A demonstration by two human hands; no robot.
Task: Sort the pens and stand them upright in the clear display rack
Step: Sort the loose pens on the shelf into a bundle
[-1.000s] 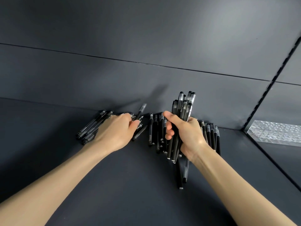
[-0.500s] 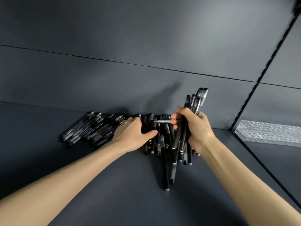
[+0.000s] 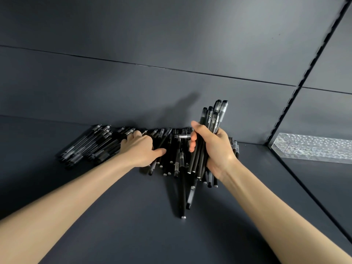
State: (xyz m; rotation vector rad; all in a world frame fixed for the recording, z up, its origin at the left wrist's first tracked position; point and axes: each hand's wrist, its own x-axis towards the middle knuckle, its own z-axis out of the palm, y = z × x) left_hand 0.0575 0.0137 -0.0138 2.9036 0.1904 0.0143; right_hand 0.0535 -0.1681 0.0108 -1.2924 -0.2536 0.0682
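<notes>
the right hand is closed round a bundle of slim black pens, thumb across the front and fingers wrapped behind. the bundle stands nearly upright, translucent caps on top and tipped a little to the right, butt ends poking out below the palm. the left hand lies palm down on the loose heap of black pens at the back edge of the dark grey matte shelf, fingers bent in among the barrels, thumb spread. whether it pinches a pen i cannot tell, as the fingertips are hidden. most of the heap lies with its long axes front to back, and a few pens stick out toward the front edge. a batch of black and clear pens lies slanted just left of the left hand.

the clear textured acrylic display rack sits at the back right, beyond the black slotted upright, well apart from the heap. no pens show in the part in view. it lies to the right of both hands, its length along the back wall, and the right hand is the nearer. my reading is that gathering is under way and loading has not begun. the coming move would carry the bundle rightward, kept vertical.
</notes>
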